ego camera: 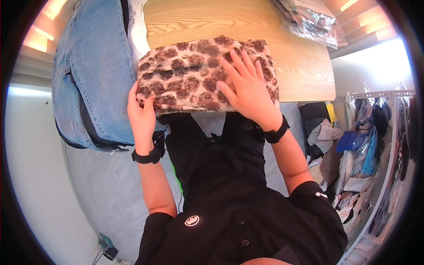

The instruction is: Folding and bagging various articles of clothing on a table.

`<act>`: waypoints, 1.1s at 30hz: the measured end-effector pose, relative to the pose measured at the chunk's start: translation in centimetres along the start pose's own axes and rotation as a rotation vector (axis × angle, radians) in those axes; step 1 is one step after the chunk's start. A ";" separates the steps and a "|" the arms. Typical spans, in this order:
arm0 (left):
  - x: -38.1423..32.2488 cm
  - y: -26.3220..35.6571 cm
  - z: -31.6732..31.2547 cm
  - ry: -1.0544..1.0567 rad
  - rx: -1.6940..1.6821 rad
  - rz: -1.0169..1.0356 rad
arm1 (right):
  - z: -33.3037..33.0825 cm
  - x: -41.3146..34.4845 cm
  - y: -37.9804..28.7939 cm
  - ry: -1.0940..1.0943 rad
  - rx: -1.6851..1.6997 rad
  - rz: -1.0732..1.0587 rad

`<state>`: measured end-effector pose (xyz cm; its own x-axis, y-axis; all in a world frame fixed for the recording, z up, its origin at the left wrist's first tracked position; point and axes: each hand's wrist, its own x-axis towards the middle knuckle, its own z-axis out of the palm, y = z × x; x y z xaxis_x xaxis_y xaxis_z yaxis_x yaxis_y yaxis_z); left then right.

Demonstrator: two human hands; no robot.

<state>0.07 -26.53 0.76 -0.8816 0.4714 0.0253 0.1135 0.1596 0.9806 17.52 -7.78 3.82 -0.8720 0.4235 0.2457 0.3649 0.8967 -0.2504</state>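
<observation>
A folded garment of pale fabric with dark rose print [185,74] lies at the front edge of the wooden table [304,73], right before me. My left hand [141,112] grips its near left corner, the thumb on the front side and the fingers along the left edge, partly hidden. My right hand [250,87] rests flat on the right part of the print, fingers spread, with nothing held. A few creases run across the fabric, and its near edge shows stacked folds. Each wrist wears a black strap.
Blue denim jeans [99,66] are draped over the table's left side, beside white fabric [137,29]. Clear plastic packages [311,20] lie at the back right. To the right stands a rack [381,96] with bagged garments; more clothes [323,135] are heaped beside it.
</observation>
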 end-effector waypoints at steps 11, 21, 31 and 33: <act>-1.8 2.5 2.1 0.231 0.914 0.500 | 0.2 0.7 5.3 -0.022 0.013 0.243; -1.5 1.4 3.7 -0.063 0.998 0.319 | 0.4 -0.8 6.1 0.056 -0.053 0.214; -3.5 6.8 3.9 -0.282 0.880 0.174 | -2.2 -3.1 7.8 -0.054 -0.010 0.243; -3.5 9.9 3.5 -0.305 0.302 -0.233 | -3.4 -3.1 10.4 0.385 -0.313 0.440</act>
<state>5.88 -23.61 9.70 -0.7297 0.6189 -0.2905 0.0971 0.5144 0.8520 25.10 0.71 3.61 -0.4622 0.7222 0.5146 0.7887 0.6001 -0.1338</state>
